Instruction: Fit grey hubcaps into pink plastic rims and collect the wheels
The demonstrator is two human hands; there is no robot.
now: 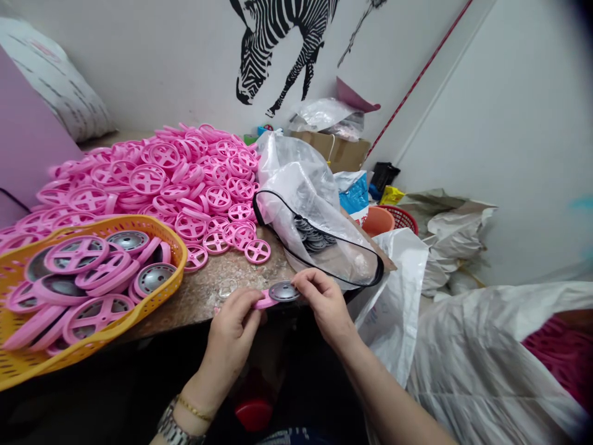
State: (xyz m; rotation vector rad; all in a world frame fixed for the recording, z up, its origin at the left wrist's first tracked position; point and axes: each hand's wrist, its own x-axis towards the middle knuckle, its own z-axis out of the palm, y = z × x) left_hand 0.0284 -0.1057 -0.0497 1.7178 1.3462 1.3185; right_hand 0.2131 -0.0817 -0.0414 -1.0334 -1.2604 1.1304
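Just off the table's front edge, my left hand (235, 327) pinches a pink plastic wheel ring (264, 301) between thumb and fingers. My right hand (324, 303) grips a grey disc-shaped hubcap (284, 291) by its right edge. The disc overlaps the right side of the pink ring; whether it is seated in it I cannot tell. More grey discs (312, 233) lie inside a clear plastic bag (301, 167) with a black-trimmed opening, beyond my right hand. A large heap of pink wheel rings (167, 179) covers the table's left and back.
A yellow basket (178, 262) at the left front holds pink rings with grey discs fitted. Behind the bag stand a cardboard box (340, 150), an orange container (378, 220) and a red basket (403, 219). White sacks (467, 352) fill the right side.
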